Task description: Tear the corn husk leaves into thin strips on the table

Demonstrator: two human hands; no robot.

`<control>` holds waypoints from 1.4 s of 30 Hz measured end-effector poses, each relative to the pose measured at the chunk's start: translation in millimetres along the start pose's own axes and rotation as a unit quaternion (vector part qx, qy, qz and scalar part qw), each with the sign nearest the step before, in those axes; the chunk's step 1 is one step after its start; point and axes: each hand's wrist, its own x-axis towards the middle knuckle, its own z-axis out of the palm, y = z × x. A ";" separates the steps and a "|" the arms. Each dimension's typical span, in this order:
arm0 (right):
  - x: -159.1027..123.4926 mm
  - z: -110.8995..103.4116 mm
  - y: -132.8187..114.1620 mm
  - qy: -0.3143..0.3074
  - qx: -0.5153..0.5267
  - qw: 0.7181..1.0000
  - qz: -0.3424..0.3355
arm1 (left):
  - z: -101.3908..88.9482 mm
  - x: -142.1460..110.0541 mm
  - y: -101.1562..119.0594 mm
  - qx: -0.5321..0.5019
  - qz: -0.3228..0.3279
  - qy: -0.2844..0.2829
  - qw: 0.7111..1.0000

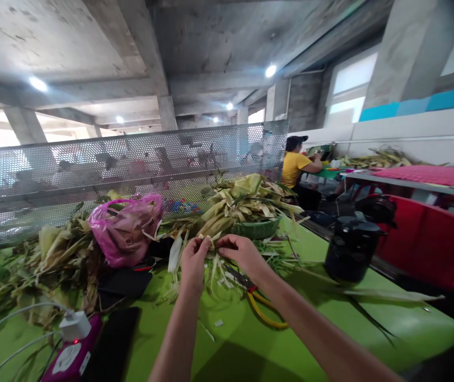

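Observation:
My left hand (194,261) and my right hand (243,255) meet over the green table (227,329). Pinched between both sets of fingertips is a small pale piece of corn husk (212,243); its exact shape is partly hidden by the fingers. Loose pale husk strips (214,273) hang and lie just below the hands. Under my right wrist lies a pair of scissors (269,317) with yellow handles, its blades pointing up and left. Right behind the hands, dried corn husks (246,199) are heaped over a green basket (256,229).
At left are a pink plastic bag (125,228) of husks, a husk heap (62,252) and a purple power strip (73,350) with a white charger. A black jug (352,246) stands at right. Behind runs a perforated metal screen (131,164); a person in yellow (294,167) sits beyond.

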 end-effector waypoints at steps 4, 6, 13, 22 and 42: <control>-7.6 3.7 -2.1 0.023 -0.087 0.994 -0.058 | 4.3 1.8 -5.9 0.000 0.003 -0.011 1.000; -9.5 4.0 -4.0 0.038 -0.134 0.987 -0.080 | 3.9 2.8 -8.2 0.008 -0.005 -0.026 1.000; -5.9 -4.7 3.7 -0.026 -0.034 0.998 -0.049 | -4.2 3.9 -3.5 -0.021 -0.104 -0.094 0.990; -8.9 6.7 45.1 0.062 0.264 0.958 0.094 | -12.3 1.0 -9.8 -0.061 -0.146 -0.125 0.980; -13.4 1.0 72.2 0.056 0.306 0.941 0.136 | -11.6 9.4 -47.5 -0.036 -0.179 -0.075 0.980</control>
